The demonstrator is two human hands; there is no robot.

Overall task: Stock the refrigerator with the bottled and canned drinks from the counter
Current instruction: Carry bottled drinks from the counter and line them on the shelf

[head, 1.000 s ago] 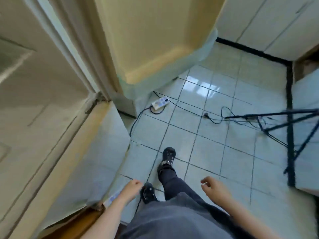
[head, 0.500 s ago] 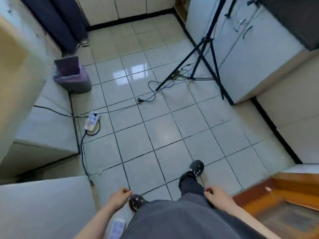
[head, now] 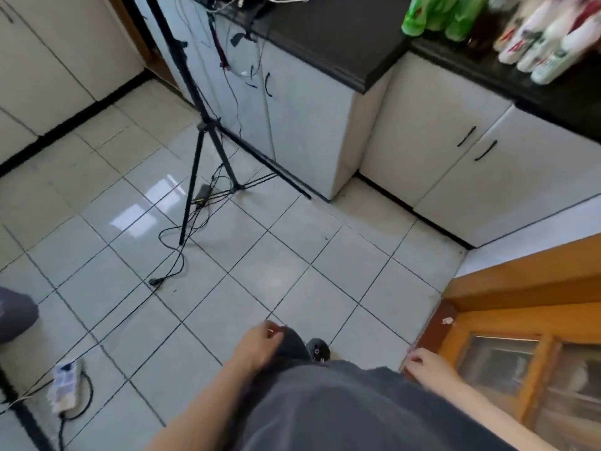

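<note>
Left hand (head: 260,345) and right hand (head: 429,364) are hanging released, grasping nothing; blurred drink bottles (head: 533,37) are standing on the black desk (head: 325,34).

We look through a single head-worn camera, high above the tiled floor (head: 276,271) and tipped steeply down past our own torso. Both hands sit close under the lens at the bottom edge, the left hand (head: 260,345) and the right hand (head: 429,367). Far beyond the right fingers, in the top right corner, the dark counter (head: 341,37) and its bottles (head: 536,34) bend and blur, probably from the wide lens. A tripod (head: 198,151) stands well beyond the left fingers.
</note>
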